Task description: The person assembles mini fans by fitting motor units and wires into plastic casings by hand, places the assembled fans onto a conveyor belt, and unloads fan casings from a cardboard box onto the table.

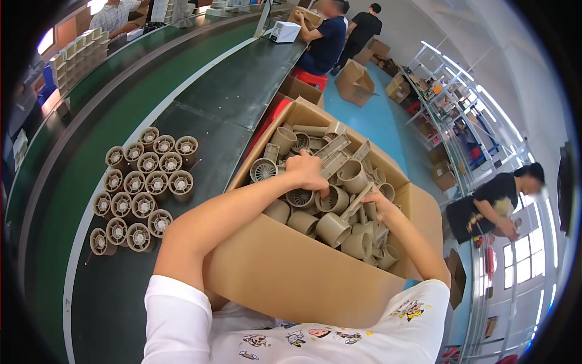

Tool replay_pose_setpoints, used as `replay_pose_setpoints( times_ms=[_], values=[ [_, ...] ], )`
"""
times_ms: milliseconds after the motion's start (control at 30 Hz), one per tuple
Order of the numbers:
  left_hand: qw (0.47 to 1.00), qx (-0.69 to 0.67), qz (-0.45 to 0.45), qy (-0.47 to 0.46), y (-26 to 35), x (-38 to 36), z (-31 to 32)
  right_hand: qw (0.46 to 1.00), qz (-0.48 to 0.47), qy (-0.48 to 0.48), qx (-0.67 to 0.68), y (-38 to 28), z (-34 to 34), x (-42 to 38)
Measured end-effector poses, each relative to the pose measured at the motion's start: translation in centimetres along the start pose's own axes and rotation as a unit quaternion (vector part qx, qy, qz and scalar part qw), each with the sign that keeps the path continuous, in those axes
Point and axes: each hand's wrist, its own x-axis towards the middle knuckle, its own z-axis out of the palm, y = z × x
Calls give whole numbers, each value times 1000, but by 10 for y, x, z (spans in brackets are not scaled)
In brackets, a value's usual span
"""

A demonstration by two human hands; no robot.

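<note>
Over the open cardboard box [315, 273], which is sitting at the near right edge of the dark conveyor belt [230, 91] against the person's chest, both bare forearms are reaching down into a heap of beige plastic parts. The left hand [307, 171] is coming in from the left with the wrist bent and the knuckles up, fingers curling down onto a round finned part [299, 198]; whether it is actually gripping that piece I cannot tell, as the fingertips are hidden. The right hand [377, 199] is lying lower, near the box's right wall, fingers partly curled among the parts, touching a long flat handle piece [357, 201]; its hold is also hidden. That handle piece is lying tilted, its long axis running from the box's far right toward the near left, ending at a cylinder [332, 229] whose open mouth is facing up and left. Left of the box, on the belt, a cluster of round finned housings [140, 191] is standing upright in rows, fan faces turned upward.
</note>
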Motion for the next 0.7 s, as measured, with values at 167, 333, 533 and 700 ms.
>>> replay_pose_setpoints(
  times_ms=[167,333,533,700],
  values=[
    [1000,11,0,9,4,-1,-5,1000,-10,-4,16,-12,14,-10],
    [999,7,21,35,10,-10,-13,999,-32,-5,16,-20,20,-17],
    [998,16,30,62,15,-13,-19,997,-65,-31,17,-33,30,-24],
    [996,-16,55,66,21,-9,-25,998,-58,-37,10,-36,19,-25]
  ],
)
